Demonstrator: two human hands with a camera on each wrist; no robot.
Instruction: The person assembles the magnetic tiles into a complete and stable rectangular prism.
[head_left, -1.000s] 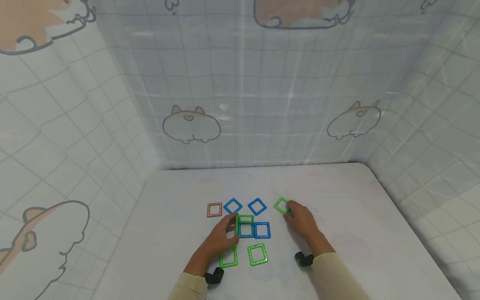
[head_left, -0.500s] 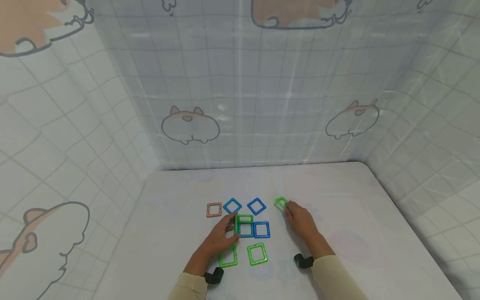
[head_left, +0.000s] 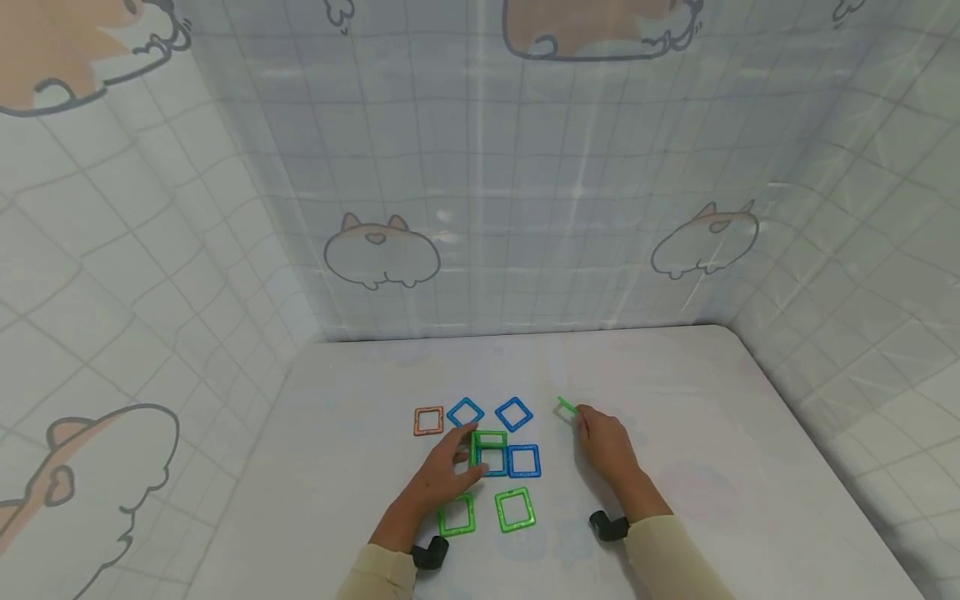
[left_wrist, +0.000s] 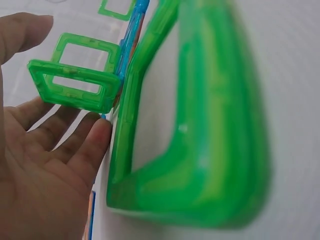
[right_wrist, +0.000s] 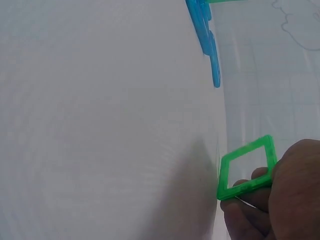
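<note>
Near the table's middle, my left hand (head_left: 438, 475) rests its loosely bent fingers against a green square magnetic tile (left_wrist: 75, 71) standing on edge. Its thumb stays apart from that tile in the left wrist view. A second green tile (head_left: 491, 432) stands at the back, meeting the first at a corner above a flat blue tile (head_left: 495, 473). Another blue tile (head_left: 537, 461) lies flat against the right side. Further right, my right hand (head_left: 606, 442) pinches a green square tile (right_wrist: 245, 189) by one edge. Seen from the head, this tile is nearly edge-on.
Behind the group lie an orange tile (head_left: 429, 432) and two blue tiles, one left (head_left: 457, 405) and one right (head_left: 523, 405), turned like diamonds. In front are two flat green tiles, one (head_left: 472, 512) partly under my left hand, another (head_left: 516, 527) beside it. Patterned curtains enclose the white table.
My right hand has tipped its green tile from showing its square face to nearly edge-on. The left hand has stayed at the standing tile, its thumb shifting slightly right.
</note>
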